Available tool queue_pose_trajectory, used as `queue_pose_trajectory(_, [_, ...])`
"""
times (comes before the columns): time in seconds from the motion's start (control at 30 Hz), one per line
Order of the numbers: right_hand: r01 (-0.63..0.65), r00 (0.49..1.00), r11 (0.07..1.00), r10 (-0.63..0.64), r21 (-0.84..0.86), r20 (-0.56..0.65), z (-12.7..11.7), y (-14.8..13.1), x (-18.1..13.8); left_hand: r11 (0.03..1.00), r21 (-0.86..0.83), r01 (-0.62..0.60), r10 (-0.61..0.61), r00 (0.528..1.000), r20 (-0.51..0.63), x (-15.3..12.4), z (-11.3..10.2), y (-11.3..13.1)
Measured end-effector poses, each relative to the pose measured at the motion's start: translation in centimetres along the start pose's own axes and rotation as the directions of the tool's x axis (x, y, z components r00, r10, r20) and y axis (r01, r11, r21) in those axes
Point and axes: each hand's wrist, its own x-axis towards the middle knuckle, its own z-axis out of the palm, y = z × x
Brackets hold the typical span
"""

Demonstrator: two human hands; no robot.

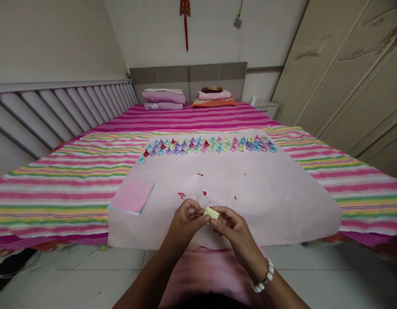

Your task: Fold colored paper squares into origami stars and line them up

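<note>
A small folded piece of pale yellow paper (212, 213) is held up between my two hands, above the near edge of the white sheet (275, 206). My left hand (188, 218) pinches its left corner between thumb and finger. On the other side, my right hand (230, 223) grips its lower right part with the thumb in front and fingers behind. Rows of small folded paper pieces (192, 146) in many colours stand along the far part of the sheet. A stack of square pink paper (133, 195) lies to the left, with blue showing at its lower edge.
The sheet lies on a bed with a striped cover (353, 180). Red spots (204, 193) show on the sheet beyond my hands. Folded bedding (163, 96) sits by the headboard (218, 77). A railing (73, 107) runs along the left, a wardrobe (346, 81) along the right.
</note>
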Motion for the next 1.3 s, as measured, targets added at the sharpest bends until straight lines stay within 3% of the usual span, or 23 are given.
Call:
queue_pose_trajectory(0.1, [0.056, 0.998, 0.998, -0.055, 0.035, -0.037, -0.3, -0.5, 0.0, 0.997, 0.074, -0.03, 0.027, 0.999, 0.043, -0.2, -0.2, 0.3])
queue_pose_trajectory(0.23, [0.031, 0.999, 1.0, -0.031, 0.007, -0.014, -0.6, -1.0, -0.1, 0.994, 0.098, -0.055, 0.044, 0.992, 0.116, -0.4, -0.2, 0.5])
queue_pose_trajectory(0.4, [-0.01, 1.0, 0.998, 0.01, 0.06, -0.001, -0.7, -1.3, -0.2, 0.997, 0.082, -0.002, -0.015, 0.979, 0.201, -0.5, -0.7, 0.4])
queue_pose_trajectory(0.57, [-0.041, 0.995, 0.996, 0.033, 0.085, 0.091, -0.6, -1.2, -0.1, 0.996, 0.088, -0.007, -0.008, 0.986, 0.169, -0.7, -0.6, 0.5])
queue_pose_trajectory(0.97, [-0.02, 0.999, 0.982, 0.013, 0.187, 0.04, 0.0, -1.6, -0.2, 0.996, 0.087, -0.024, 0.017, 0.997, 0.08, -1.2, 0.7, 0.8])
queue_pose_trajectory(1.1, [0.093, 0.995, 0.985, -0.099, 0.147, 0.034, -0.2, -1.5, -0.2, 0.997, 0.068, -0.022, 0.016, 0.995, 0.096, -1.3, 0.6, 1.0])
queue_pose_trajectory(1.3, [0.218, 0.973, 0.976, -0.217, -0.005, 0.072, -0.1, -2.1, -0.6, 0.996, 0.044, 0.082, -0.086, 0.992, 0.092, -1.3, 0.8, 1.6])
